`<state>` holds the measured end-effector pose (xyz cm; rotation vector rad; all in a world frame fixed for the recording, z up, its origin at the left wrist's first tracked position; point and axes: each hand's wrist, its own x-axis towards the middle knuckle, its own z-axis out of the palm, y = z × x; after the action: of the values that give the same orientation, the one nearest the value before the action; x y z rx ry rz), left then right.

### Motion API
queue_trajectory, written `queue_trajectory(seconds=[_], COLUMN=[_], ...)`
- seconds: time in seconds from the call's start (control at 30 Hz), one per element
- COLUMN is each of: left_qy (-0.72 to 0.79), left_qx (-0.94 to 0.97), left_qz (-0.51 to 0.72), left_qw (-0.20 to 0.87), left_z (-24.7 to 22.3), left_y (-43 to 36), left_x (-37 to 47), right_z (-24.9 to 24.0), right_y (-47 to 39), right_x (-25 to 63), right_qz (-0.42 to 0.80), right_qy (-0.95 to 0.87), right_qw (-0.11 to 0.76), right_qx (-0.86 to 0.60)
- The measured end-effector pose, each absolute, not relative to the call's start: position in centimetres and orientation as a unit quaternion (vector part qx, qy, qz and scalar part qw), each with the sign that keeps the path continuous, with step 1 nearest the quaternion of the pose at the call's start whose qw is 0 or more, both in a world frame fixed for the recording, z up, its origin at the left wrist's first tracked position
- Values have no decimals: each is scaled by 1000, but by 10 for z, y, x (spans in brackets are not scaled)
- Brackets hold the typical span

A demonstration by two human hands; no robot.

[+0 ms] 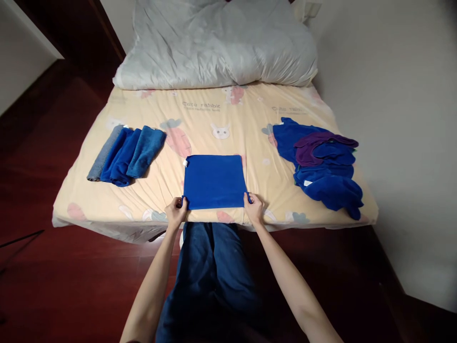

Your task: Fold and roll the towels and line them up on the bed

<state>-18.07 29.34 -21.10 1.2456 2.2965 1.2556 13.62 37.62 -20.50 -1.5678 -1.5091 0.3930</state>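
A blue towel (215,181) lies flat on the bed in front of me, with a small white tag at its far left corner. My left hand (176,211) pinches its near left corner. At the near right corner, my right hand (253,208) grips the same towel between thumb and fingers. To the left lie several rolled towels (125,155) side by side, one grey and the others blue. On the right is a loose, crumpled pile of cloths (321,162), mostly blue with a purple one among them.
The bed (214,131) has a cream sheet printed with rabbits and carrots. A bunched grey-white quilt (221,45) covers its far end. A wall (403,143) rises close on the right. Dark red floor (71,276) surrounds the near and left sides.
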Motion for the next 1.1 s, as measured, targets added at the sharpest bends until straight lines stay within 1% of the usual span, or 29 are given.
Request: queue_trajectory(seconds=[0.2,0.3,0.4,0.47,0.53,0.67,0.8,0.9,1.0,1.1], left_qy=[765,742,703,672,642,615,614,600,598,609], left_qx=[447,475,526,573,618,662,695,722,722,695], left_qz=[449,466,478,469,453,416,349,304,303,341], left_qw=[117,80,28,18,39,99,134,160,171,174], left_z=[-211,-209,-209,-211,-214,-212,-197,-187,-187,-195], left_y=[291,290,289,289,288,288,287,285,285,288], left_x=[-182,-184,-188,-191,-193,-197,-202,-206,-207,-207], right_z=[-211,-214,-215,-216,-216,-210,-198,-190,-185,-185], right_y=[376,375,372,370,369,368,370,370,371,373], right_x=[136,138,142,145,147,147,147,153,160,162], right_qz=[143,126,69,39,31,65,105,146,188,213], right_qy=[-608,-619,-658,-707,-759,-816,-819,-834,-846,-838], right_qw=[458,474,488,471,438,392,360,314,278,290], right_qx=[-632,-613,-569,-526,-480,-420,-435,-430,-414,-410])
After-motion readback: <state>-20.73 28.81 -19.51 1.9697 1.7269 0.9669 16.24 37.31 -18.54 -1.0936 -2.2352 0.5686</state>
